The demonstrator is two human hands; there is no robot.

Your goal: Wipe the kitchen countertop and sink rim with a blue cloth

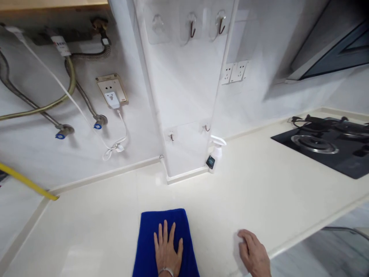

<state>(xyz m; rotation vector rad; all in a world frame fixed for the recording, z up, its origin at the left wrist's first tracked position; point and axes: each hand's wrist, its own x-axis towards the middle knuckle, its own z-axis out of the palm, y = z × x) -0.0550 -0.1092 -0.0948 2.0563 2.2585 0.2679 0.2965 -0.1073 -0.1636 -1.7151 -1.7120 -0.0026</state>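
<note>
My left hand (167, 252) lies flat with its fingers spread on a dark blue cloth (147, 246). The cloth is spread on the white countertop (225, 215) at the bottom middle, its lower part cut off by the picture's edge. A pale band circles my left wrist. Off to the right, close to the counter's front edge, my right hand (254, 254) hovers over or rests on the surface with fingers curled in; whether anything sits inside them I cannot make out. A white spray bottle (216, 152) with a dark label stands at the foot of the wall pillar.
A black gas stove (323, 144) occupies the counter's right end, below a dark range hood (337, 46). Hooks (192, 29) hang on the pillar (187, 88). At left are a plugged socket (112, 90), water hoses (70, 80), valves (98, 122) and a yellow pipe (29, 182).
</note>
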